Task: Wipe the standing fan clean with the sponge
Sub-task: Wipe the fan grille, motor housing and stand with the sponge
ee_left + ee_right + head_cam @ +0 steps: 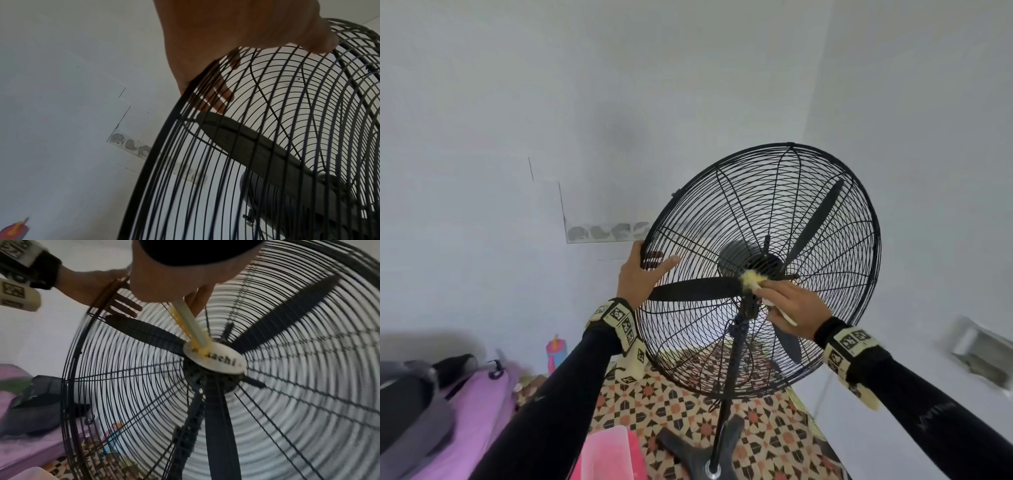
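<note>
The black standing fan [812,222] has its big wire cage tilted toward me. My left hand [650,267] grips the cage's left rim [164,129], thumb in front and fingers [222,95] curled behind the wires, just above a blade [246,146]. My right hand [774,291] holds the yellow sponge [751,279] by its white handle [191,327]. The sponge's tip presses on the white hub badge [218,361] at the cage's centre. In the right wrist view, my left hand [92,282] shows at the rim, top left.
The fan's pole [732,370] runs down to a black base [698,455] on a patterned floor [774,428]. A pink tub [609,452] sits beside the base. Purple bedding [482,404] and a pink bottle [556,353] lie left. White walls stand close behind.
</note>
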{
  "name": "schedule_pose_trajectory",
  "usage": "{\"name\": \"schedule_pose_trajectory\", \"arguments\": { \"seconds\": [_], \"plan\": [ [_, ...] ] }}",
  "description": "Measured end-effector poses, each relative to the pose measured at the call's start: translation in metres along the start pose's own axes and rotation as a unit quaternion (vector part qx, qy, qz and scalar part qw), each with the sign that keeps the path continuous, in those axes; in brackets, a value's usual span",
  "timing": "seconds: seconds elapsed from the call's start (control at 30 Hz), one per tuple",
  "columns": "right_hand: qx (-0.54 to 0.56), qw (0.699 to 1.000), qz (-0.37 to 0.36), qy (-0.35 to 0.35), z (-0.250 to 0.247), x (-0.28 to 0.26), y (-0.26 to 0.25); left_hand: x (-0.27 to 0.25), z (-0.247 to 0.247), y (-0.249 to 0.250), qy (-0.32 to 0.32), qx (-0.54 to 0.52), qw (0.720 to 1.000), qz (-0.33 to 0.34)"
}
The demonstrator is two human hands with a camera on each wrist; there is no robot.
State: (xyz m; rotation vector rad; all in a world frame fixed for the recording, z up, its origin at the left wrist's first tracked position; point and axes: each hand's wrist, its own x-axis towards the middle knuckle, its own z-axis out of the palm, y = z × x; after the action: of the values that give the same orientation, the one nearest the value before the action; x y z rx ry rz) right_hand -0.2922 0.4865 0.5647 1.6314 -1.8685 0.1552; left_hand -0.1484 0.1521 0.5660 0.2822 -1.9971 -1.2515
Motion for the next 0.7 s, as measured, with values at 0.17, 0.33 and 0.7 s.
{"name": "schedule_pose_trajectory", "arguments": {
  "seconds": [0.17,0.33,0.7],
  "plan": [
    [-0.015,0.999,-0.034,0.010,-0.001,0.008,-0.013,-0.005,0.001,0.002,0.006,0.001,1.000,0.001],
    [0.008,1.000,0.012,-0.017,0.001,-0.007,0.000,-0.006,0.001,0.003,0.012,0.000,1.000,-0.002],
    [0.030,0.997,0.066,-0.033,0.002,-0.038,0.015,-0.014,0.008,0.006,0.043,0.025,0.998,-0.039]
  ]
}}
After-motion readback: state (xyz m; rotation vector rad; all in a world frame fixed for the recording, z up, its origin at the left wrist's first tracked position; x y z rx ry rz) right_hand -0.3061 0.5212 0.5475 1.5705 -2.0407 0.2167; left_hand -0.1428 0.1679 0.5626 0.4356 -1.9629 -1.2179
